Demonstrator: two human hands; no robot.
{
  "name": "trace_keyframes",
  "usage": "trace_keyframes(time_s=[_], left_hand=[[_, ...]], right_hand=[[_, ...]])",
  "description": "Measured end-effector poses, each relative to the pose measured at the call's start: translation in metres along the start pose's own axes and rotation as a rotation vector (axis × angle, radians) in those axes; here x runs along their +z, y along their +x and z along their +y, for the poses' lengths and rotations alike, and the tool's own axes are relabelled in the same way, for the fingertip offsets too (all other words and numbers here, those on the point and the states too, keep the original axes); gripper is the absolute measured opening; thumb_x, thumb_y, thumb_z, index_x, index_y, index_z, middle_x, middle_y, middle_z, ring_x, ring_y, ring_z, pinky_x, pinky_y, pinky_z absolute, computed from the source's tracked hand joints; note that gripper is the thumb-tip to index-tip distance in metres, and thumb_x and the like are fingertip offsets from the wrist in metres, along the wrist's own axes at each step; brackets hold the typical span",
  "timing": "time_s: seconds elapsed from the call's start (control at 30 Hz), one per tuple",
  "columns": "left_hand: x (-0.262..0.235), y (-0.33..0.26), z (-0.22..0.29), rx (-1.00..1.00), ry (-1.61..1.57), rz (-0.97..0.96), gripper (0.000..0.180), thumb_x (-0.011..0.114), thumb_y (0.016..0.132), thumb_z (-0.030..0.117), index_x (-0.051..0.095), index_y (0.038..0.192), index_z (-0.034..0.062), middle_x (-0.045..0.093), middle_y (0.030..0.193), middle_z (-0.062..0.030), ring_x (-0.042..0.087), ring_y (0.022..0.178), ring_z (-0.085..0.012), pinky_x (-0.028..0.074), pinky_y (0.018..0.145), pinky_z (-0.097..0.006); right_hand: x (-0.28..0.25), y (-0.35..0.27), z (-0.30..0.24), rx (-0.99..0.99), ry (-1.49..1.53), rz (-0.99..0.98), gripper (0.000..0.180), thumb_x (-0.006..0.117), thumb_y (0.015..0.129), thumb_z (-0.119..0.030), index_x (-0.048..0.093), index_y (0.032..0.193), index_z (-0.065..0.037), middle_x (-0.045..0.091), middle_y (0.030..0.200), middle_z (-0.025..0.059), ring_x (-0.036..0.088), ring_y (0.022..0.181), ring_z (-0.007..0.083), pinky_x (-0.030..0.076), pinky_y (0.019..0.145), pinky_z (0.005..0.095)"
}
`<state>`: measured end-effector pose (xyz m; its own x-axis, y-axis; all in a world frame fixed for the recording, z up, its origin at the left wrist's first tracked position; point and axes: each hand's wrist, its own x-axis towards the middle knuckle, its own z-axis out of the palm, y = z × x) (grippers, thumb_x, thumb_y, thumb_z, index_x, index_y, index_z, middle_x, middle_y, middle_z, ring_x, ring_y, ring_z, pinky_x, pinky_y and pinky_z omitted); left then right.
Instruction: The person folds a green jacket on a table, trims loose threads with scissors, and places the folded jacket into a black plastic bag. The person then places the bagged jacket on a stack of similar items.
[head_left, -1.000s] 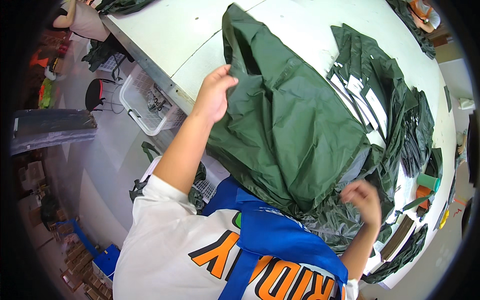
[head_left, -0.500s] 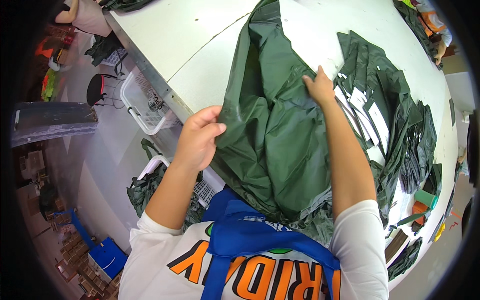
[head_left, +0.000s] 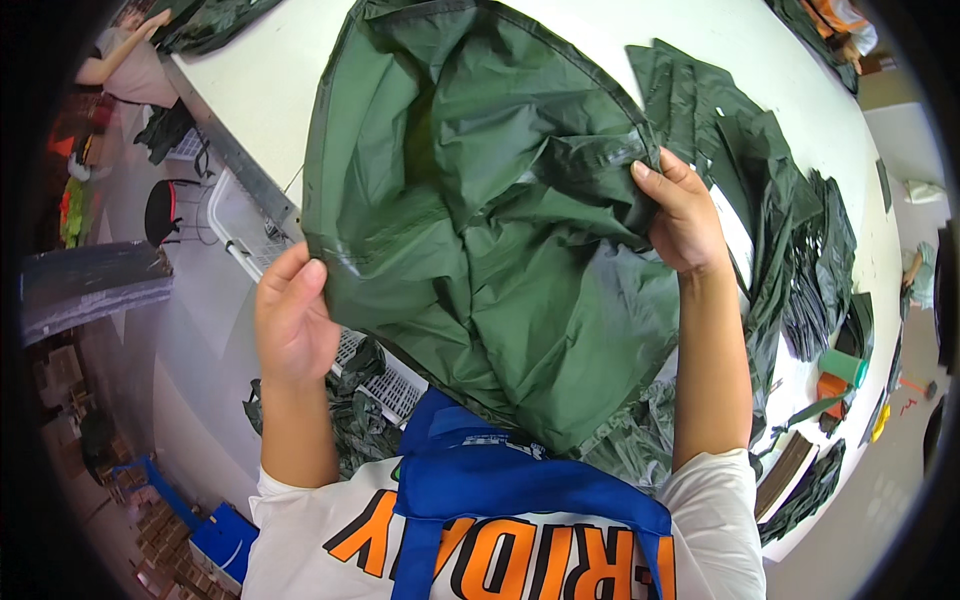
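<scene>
Large white worktop (head_left: 300, 60): carries the stock; its near edge runs past the person's left side.

Dark green, thin, crinkled synthetic fabric piece with a curved seamed edge (head_left: 480, 230): held up above the near edge of the worktop, spread between both hands, apparently so its surface and seam can be looked over.

Heap of matching dark green fabric pieces (head_left: 790, 230): lies along the worktop's right edge, likely the batch in hand.

White plastic lattice crate (head_left: 385, 385): below the near edge, green scraps beside it.

Left hand (head_left: 292, 320): closed, pinching the fabric's lower left seam.

Right hand (head_left: 685, 215): closed, gripping the upper right edge.

Green cylindrical roll (head_left: 845, 367): near the worktop's right corner.
</scene>
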<state>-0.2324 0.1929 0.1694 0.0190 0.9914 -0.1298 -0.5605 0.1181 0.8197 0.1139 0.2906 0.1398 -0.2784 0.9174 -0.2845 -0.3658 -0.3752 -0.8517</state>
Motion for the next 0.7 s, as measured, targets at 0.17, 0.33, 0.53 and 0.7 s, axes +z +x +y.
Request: trace_keyframes(time_s=[0.17, 0.33, 0.53, 0.7], left_hand=[[0.02, -0.007, 0.004, 0.004, 0.037, -0.05, 0.024, 0.055, 0.09, 0.005, 0.059, 0.11, -0.0086, 0.065, 0.105, -0.0155, 0.064, 0.094, -0.0207, 0.05, 0.086, -0.033], [0.037, -0.024, 0.002, 0.02, 0.206, -0.138, 0.018, 0.061, 0.088, 0.005, 0.062, 0.102, -0.007, 0.065, 0.095, -0.0066, 0.059, 0.085, -0.0105, 0.047, 0.079, -0.025], [0.03, -0.02, 0.025, 0.029, 0.62, -0.255, 0.01, 0.065, 0.087, 0.01, 0.063, 0.09, 0.0002, 0.056, 0.079, 0.0022, 0.048, 0.073, -0.0046, 0.04, 0.066, -0.021], [-0.028, 0.134, 0.102, 0.057, 0.358, -0.08, 0.013, 0.055, 0.093, 0.016, 0.061, 0.095, 0.0045, 0.065, 0.089, -0.0079, 0.064, 0.078, -0.0172, 0.054, 0.074, -0.031]], right_hand=[[0.01, -0.033, -0.011, -0.03, -0.017, 0.005, 0.029, 0.056, 0.092, -0.011, 0.056, 0.118, 0.002, 0.064, 0.109, 0.0078, 0.06, 0.096, 0.0138, 0.048, 0.086, 0.0286], [0.023, -0.074, -0.009, -0.128, -0.171, 0.016, 0.034, 0.053, 0.093, -0.009, 0.053, 0.124, 0.005, 0.06, 0.119, 0.0077, 0.055, 0.107, 0.0145, 0.04, 0.096, 0.0288], [0.004, -0.121, -0.017, -0.194, -0.374, 0.255, 0.035, 0.054, 0.092, -0.013, 0.054, 0.123, 0.004, 0.061, 0.117, 0.0103, 0.057, 0.106, 0.0178, 0.043, 0.093, 0.0307], [0.002, -0.062, -0.141, -0.461, -0.016, 0.076, 0.046, 0.047, 0.097, -0.029, 0.045, 0.128, 0.005, 0.051, 0.131, 0.0142, 0.047, 0.122, 0.0223, 0.034, 0.107, 0.0373]])
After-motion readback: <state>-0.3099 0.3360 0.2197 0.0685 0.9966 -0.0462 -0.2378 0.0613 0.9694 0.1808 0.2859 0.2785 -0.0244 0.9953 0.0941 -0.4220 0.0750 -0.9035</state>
